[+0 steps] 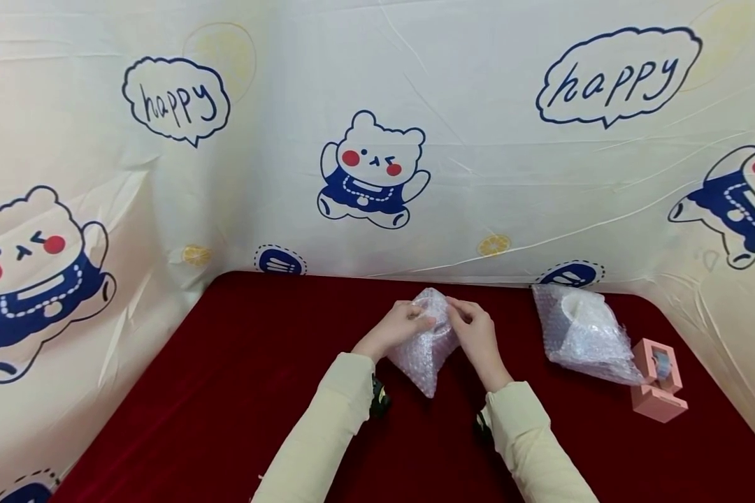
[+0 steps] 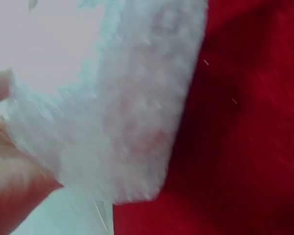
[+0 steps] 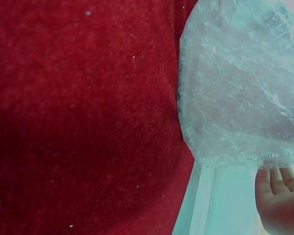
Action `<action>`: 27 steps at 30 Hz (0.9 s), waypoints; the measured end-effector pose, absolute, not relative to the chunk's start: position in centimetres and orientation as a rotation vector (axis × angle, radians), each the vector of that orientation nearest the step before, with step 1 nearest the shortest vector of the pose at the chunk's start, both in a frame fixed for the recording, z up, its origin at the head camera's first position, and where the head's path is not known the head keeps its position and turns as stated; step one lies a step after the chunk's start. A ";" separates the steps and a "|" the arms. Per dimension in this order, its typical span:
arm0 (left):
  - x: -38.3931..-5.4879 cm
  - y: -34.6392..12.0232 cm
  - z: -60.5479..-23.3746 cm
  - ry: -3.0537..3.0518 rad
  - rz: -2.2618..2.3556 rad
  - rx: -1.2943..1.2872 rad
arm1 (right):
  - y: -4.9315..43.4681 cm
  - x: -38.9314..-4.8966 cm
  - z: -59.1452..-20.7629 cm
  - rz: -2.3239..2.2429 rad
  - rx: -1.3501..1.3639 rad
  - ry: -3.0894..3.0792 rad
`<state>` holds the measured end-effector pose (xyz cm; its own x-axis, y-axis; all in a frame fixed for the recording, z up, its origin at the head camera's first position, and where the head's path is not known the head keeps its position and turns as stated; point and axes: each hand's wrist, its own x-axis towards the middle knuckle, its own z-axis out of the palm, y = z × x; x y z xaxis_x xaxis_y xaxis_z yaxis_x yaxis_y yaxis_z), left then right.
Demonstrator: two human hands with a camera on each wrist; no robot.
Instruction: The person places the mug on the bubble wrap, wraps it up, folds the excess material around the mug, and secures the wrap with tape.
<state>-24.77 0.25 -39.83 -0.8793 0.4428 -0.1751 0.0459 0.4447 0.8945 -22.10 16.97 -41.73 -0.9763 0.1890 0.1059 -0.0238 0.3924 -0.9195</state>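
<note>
A bubble-wrap bundle is held up between both hands above the red cloth, one corner hanging down; what lies inside is hard to make out. My left hand grips its left side, the thumb across the front. On the upper right edge, my right hand pinches the wrap between thumb and fingers. Close up in the left wrist view, the wrap is blurred and overexposed beside part of the left hand. The right wrist view shows the crinkled wrap, with fingers of the right hand at its edge.
To the right lies another bubble-wrapped bundle around something white. Beside it stands a pink tape dispenser with a tape roll. A printed white curtain encloses the red-covered table at back and sides.
</note>
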 end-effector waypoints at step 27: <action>-25.1 -1.7 -41.0 2.154 1.484 0.498 | 17.1 -21.8 -41.7 1.627 -0.185 -2.478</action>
